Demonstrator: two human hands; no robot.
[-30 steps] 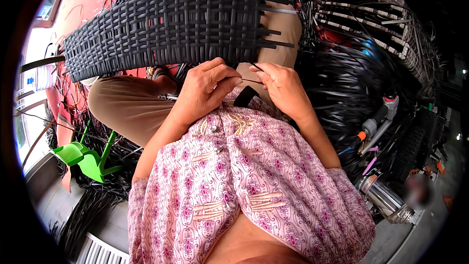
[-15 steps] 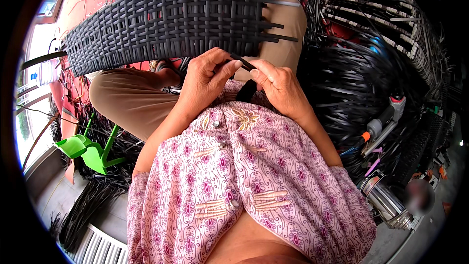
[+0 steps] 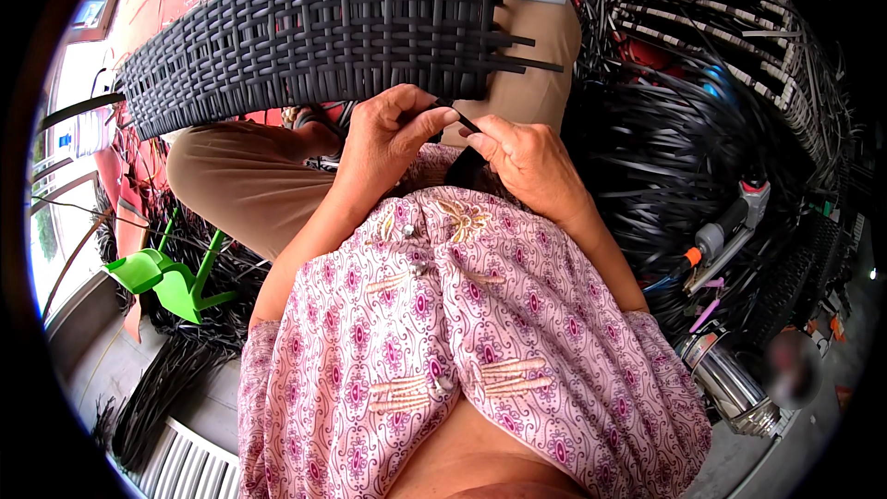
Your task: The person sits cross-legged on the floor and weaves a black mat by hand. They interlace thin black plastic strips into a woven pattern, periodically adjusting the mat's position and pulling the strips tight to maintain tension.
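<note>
A long, curved panel of black woven wicker [image 3: 314, 32] lies across my legs, with loose strand ends sticking out at its right end. Just below its near edge, my left hand [image 3: 393, 134] pinches a short black strip [image 3: 458, 116] between thumb and fingers. The strip's other end is held by the fingertips of my right hand [image 3: 528, 162], so it spans the small gap between both hands. Part of it is hidden inside the fingers. A flat black band [image 3: 467, 169] shows in my lap below the hands.
At right lies a heap of black strands [image 3: 665, 157] with a pneumatic-looking tool [image 3: 730, 226] on it. Lower right stands a shiny metal cylinder [image 3: 730, 379]. A half-woven frame [image 3: 739, 37] is at far right. A bright green plastic object [image 3: 176, 282] sits at left on more strands.
Both hands keep hold of the strip and have shifted only slightly. The wicker panel appears a little higher in view.
</note>
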